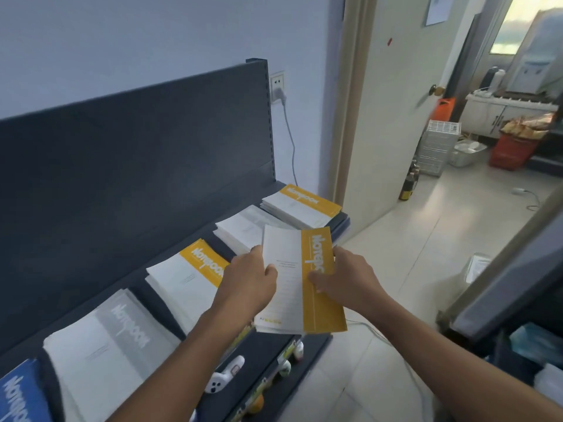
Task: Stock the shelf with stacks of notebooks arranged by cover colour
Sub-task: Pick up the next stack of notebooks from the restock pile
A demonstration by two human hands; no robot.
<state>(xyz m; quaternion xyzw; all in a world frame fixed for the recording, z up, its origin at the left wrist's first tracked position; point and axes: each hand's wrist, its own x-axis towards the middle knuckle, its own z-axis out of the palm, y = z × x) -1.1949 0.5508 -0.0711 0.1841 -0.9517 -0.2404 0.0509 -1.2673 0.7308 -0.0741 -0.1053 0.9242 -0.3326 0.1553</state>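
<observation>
Both hands grip one yellow notebook — left hand, right hand

Ahead of you at twelve o'clock a pale blue wall carries a socket. At two o'clock, an open cream door, pale floor tiles, a white cabinet and a bright window.

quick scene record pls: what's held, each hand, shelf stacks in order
held: yellow-banded notebook, in the air, on no stack yet
left hand: grips the notebook's white edge
right hand: grips its yellow band, thumb on top
shelf: dark, five stacks in a row
stacks, near to far: blue stack; grey stack; near yellow stack; pale stack, band colour hidden; far yellow stack
</observation>
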